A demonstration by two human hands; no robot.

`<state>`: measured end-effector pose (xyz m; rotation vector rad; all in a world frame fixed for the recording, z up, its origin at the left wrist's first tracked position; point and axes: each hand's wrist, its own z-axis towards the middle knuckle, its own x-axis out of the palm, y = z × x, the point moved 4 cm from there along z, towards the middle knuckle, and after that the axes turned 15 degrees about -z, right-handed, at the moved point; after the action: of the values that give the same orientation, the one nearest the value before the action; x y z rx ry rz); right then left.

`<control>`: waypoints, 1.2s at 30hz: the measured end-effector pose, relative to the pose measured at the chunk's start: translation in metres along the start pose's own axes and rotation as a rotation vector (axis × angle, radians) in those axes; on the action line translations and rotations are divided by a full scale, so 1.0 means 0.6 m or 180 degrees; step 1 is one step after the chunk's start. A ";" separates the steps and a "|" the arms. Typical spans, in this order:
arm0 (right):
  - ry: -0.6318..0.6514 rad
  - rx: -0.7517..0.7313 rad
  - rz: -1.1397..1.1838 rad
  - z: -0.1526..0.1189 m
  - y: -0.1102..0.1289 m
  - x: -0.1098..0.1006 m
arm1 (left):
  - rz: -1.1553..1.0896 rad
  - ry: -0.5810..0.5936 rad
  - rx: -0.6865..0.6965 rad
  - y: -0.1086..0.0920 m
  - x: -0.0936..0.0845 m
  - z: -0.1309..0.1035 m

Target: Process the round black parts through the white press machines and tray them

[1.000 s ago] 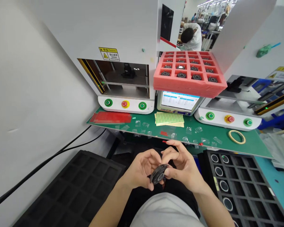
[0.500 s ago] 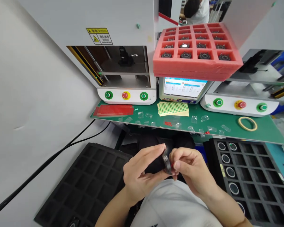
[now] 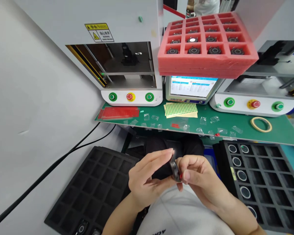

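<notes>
My left hand grips a dark round watch case on edge, fingers above and thumb below. A button shows on the side of the case. My right hand pinches a small red piece between thumb and forefinger, right against the lower edge of the case. Whether the red piece is stuck to the case I cannot tell. The face of the case turned toward my right hand is hidden.
A black tray with several round pieces stands at right; another black tray lies at left. Behind the green bench, with red sheets, green-dot stickers and tape, stand two presses, a screen and a pink foam tray.
The camera view has shifted slightly. More of the red piece shows between my right fingers and the watch case. Both hands keep nearly the same hold.
</notes>
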<state>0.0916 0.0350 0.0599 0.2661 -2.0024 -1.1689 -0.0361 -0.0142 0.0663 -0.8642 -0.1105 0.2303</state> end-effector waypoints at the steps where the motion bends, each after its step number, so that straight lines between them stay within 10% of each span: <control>1: -0.0004 0.0002 0.0000 0.000 0.000 0.000 | 0.0003 -0.0004 -0.0001 0.000 0.000 0.000; 36: -0.0066 0.0027 0.0787 0.018 -0.039 0.017 | -0.0184 0.0343 0.0019 0.010 -0.016 0.001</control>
<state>0.0724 0.0235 0.0435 0.0091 -1.9931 -1.0098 -0.0466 -0.0125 0.0618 -0.8646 -0.0342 0.1295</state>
